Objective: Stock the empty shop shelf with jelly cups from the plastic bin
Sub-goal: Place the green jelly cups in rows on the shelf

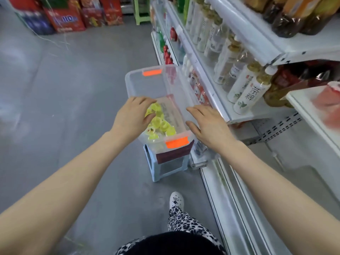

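pale blue plastic stool (165,168) on grey floor (73,89). tall white-labelled bottles (246,92) with gold caps in rows at right; dark jars (294,15) above them. small red bottles (168,54) further along. red boxes (64,19) and green stool (141,10) at aisle's far end. white shoe (176,199), leopard-print trousers (184,223) near bottom.
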